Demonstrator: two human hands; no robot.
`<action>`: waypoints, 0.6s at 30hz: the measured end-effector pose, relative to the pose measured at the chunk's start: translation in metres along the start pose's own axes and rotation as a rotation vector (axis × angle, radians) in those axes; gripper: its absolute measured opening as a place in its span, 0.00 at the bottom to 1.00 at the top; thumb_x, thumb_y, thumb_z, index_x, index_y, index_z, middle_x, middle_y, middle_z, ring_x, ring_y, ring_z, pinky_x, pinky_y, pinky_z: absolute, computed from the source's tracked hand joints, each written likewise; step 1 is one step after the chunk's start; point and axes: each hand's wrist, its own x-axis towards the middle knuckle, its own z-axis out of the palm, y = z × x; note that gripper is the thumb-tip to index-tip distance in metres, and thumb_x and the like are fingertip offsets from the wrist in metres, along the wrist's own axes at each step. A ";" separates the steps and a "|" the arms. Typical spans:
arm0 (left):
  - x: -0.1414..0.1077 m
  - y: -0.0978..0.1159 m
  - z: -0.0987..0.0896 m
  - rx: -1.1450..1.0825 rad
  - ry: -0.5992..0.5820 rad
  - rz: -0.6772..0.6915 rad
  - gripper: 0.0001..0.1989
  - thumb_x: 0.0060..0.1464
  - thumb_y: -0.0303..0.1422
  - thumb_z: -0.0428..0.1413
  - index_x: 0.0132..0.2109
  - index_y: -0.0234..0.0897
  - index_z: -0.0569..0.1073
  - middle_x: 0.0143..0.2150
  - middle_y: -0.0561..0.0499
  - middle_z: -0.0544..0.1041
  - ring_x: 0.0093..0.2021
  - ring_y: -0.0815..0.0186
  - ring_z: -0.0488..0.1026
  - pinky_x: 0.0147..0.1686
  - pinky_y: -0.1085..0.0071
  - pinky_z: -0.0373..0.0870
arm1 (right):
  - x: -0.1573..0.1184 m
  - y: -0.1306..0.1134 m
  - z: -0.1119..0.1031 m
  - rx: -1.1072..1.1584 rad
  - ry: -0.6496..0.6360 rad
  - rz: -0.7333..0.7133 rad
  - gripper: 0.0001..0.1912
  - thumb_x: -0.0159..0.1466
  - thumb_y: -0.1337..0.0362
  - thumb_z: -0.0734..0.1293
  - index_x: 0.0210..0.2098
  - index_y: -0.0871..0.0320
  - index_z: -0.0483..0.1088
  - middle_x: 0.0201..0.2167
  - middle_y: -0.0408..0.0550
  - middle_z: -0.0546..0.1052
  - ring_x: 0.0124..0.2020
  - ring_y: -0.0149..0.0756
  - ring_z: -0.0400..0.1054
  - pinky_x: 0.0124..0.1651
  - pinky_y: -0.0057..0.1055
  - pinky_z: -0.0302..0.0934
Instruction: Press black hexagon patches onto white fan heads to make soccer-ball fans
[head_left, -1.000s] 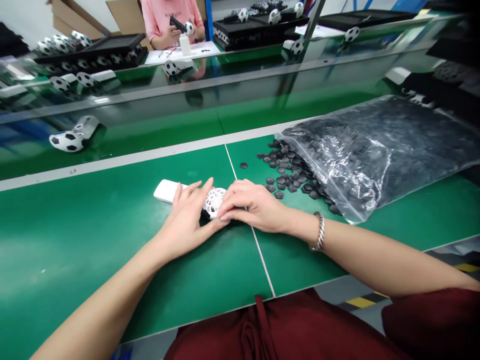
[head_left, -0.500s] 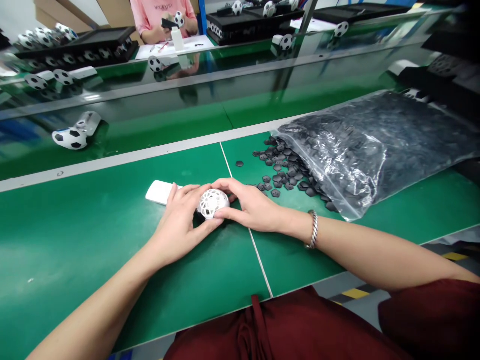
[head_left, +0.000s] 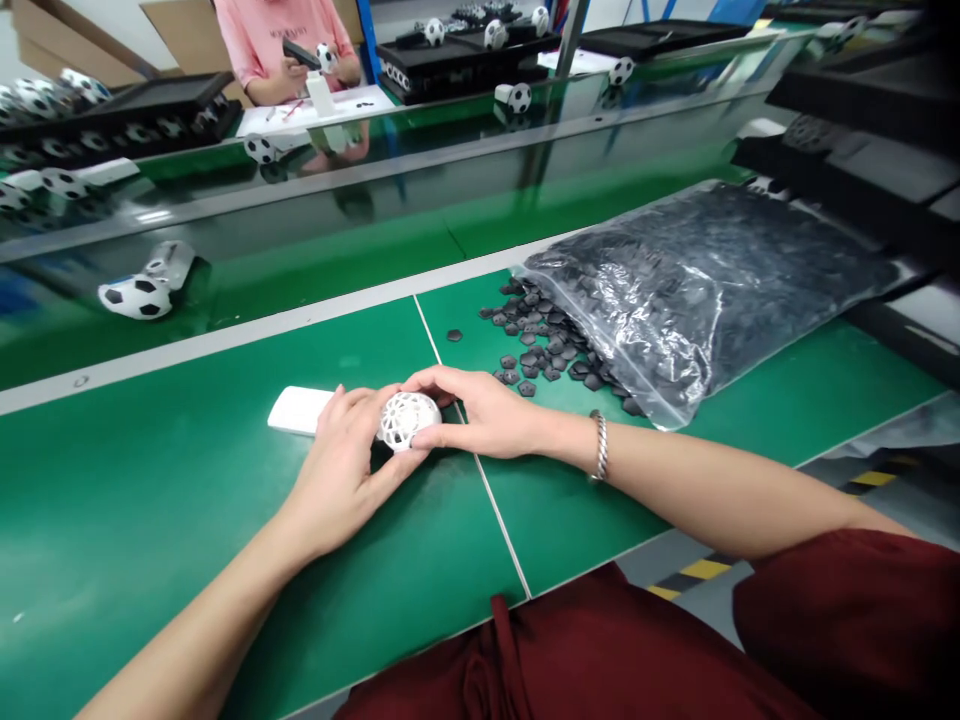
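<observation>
A white soccer-ball shell [head_left: 409,419] with an openwork face sits between my two hands, just above or on the green worktop. My left hand [head_left: 346,455] curls round its left side, thumb along the near edge. From the right, my right hand [head_left: 480,412] grips it with the thumb in front and the fingers over the far side. A flat white handle [head_left: 300,411] sticks out to the left from behind my left hand; where it joins the shell is hidden. Several black pentagon pieces [head_left: 551,345] lie to the right of my right hand.
A clear plastic bag [head_left: 675,290] full of black pieces lies at the right, open toward the loose ones. A finished-looking soccer-ball item [head_left: 139,296] rests on the glossy green belt [head_left: 360,245]. Black trays [head_left: 862,165] stand far right. Across the belt, a person in pink [head_left: 285,50] handles a similar ball.
The view has shifted slightly, moving the scene left in the picture. Both hands keep their hold on the white shell, which seems turned a little.
</observation>
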 end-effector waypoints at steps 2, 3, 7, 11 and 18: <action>0.000 0.002 0.000 -0.009 0.004 -0.019 0.25 0.56 0.46 0.48 0.56 0.36 0.59 0.51 0.46 0.66 0.51 0.57 0.59 0.59 0.52 0.44 | 0.000 0.000 0.002 0.016 0.002 0.029 0.20 0.56 0.63 0.69 0.46 0.61 0.63 0.43 0.46 0.70 0.40 0.31 0.64 0.41 0.28 0.61; 0.001 0.002 0.001 -0.012 0.008 -0.024 0.25 0.56 0.46 0.48 0.56 0.35 0.60 0.50 0.46 0.66 0.51 0.57 0.59 0.59 0.52 0.44 | -0.001 0.000 0.003 0.014 0.003 0.035 0.19 0.57 0.63 0.69 0.45 0.61 0.63 0.42 0.46 0.70 0.38 0.30 0.64 0.39 0.27 0.61; 0.000 0.003 0.002 -0.005 0.043 -0.003 0.25 0.56 0.44 0.48 0.55 0.34 0.60 0.50 0.45 0.66 0.50 0.57 0.59 0.58 0.52 0.45 | -0.003 -0.002 0.010 -0.046 0.037 0.005 0.18 0.58 0.63 0.68 0.45 0.62 0.63 0.40 0.46 0.70 0.37 0.31 0.64 0.37 0.27 0.60; 0.000 0.001 0.003 -0.013 0.049 0.027 0.24 0.54 0.44 0.51 0.54 0.36 0.61 0.49 0.46 0.67 0.50 0.57 0.61 0.58 0.53 0.47 | -0.001 -0.007 -0.001 -0.108 0.006 -0.026 0.16 0.58 0.65 0.68 0.44 0.61 0.64 0.42 0.46 0.70 0.42 0.31 0.64 0.43 0.26 0.59; -0.001 -0.010 0.002 0.036 0.047 0.039 0.29 0.47 0.50 0.55 0.53 0.40 0.63 0.52 0.44 0.66 0.58 0.52 0.55 0.60 0.47 0.40 | 0.000 -0.013 -0.072 -0.849 0.034 0.422 0.02 0.58 0.69 0.68 0.32 0.61 0.73 0.31 0.47 0.73 0.33 0.33 0.66 0.38 0.28 0.58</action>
